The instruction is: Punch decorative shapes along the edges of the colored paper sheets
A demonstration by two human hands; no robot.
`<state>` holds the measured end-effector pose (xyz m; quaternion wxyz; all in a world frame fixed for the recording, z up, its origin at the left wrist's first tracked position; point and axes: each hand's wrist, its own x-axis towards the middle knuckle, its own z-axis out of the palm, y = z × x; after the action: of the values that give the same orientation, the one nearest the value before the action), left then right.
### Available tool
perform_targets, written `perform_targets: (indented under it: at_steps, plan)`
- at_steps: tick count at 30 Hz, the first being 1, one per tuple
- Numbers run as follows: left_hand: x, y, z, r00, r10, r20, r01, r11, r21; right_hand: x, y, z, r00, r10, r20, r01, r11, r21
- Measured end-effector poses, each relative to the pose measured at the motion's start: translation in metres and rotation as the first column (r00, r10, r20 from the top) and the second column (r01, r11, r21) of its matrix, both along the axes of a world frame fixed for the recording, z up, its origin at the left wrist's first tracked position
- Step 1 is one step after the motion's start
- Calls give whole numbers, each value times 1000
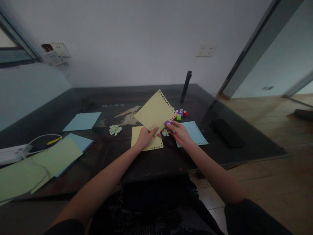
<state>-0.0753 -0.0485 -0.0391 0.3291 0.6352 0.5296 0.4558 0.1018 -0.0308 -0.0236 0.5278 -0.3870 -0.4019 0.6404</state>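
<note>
While lifted: yellow sheet (154, 112) tilts up off the table (171, 160), punched edge rightward.
Left hand (144, 137): fingers pinch its lower corner, steadying it.
Right hand (178, 130): fingers clasp purple punch (167, 123) at that edge.
Nearby: spare punches (181, 113), confetti pile (114, 129).

Two hands work over a dark bench (102, 98) carrying two yellow punched sheets (154, 112), three blue sheets (82, 121), two green sheets (56, 156) and a cluster of five small craft punches (181, 113), a sixth purple punch (167, 123) apart from them, with two heaps of paper cut-outs (114, 129) nearby.
</note>
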Motion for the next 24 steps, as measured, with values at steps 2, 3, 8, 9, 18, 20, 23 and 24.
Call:
perform_targets:
  at_steps: [2, 3, 8, 9, 18, 20, 23, 24]
  plan:
    - [0, 0, 0, 1000, 18, -3, -18, 1000, 10, -1, -1, 1, 1000, -5, -11, 5, 1000, 1]
    - [0, 1, 0, 1000, 26, -4, -26, 1000, 14, -1, -1, 1, 1000, -6, -13, 6, 1000, 3]
    - [1, 0, 2, 999, 44, -2, -44, 999, -2, -2, -1, 1, 1000, -1, -7, 1, 999, 40]
    - [1, 0, 2, 999, 44, 0, -44, 999, -9, -2, -1, 0, 1000, 1, -14, 0, 999, 50]
    - [2, -1, 1, 998, 67, 1, -67, 997, -29, -2, 2, -3, 997, 46, -67, -42, 997, 58]
    - [2, -1, 1, 998, 68, -2, -68, 997, -26, -2, 1, -3, 997, 45, -67, -41, 997, 60]
    - [2, -2, 2, 997, 71, -10, -71, 997, -18, -2, 1, -2, 997, 36, -63, -33, 998, 61]
    - [3, -2, 3, 997, 72, -10, -72, 997, -16, -2, 1, -2, 997, 35, -62, -31, 998, 62]
